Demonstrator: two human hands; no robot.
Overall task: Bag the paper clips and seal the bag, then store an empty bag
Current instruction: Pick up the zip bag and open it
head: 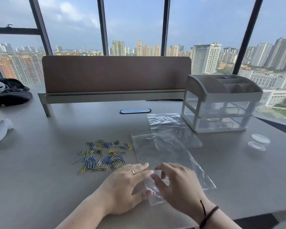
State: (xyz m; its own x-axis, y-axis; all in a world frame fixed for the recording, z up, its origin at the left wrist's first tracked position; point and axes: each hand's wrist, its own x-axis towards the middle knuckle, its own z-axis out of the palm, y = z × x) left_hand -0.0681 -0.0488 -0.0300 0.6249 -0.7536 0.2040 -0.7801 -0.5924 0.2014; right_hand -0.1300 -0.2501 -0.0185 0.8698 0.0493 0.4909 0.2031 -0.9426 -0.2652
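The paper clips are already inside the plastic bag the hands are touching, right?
Not yet. The head view shows the paper clips lying loose on the table, left of the plastic bag. The left hand and right hand are touching the bag's near end.

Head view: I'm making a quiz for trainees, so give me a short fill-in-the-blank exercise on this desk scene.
1. The paper clips lie loose on the ____, not yet bagged.
2. Both the left hand and the right hand touch the near end of a clear plastic ____.
3. A second bag lies in front of the drawer organizer, farther from the person than the ____ one.
4. The left hand wears a ____ on one finger.

Missing words: desk; bag; first; ring
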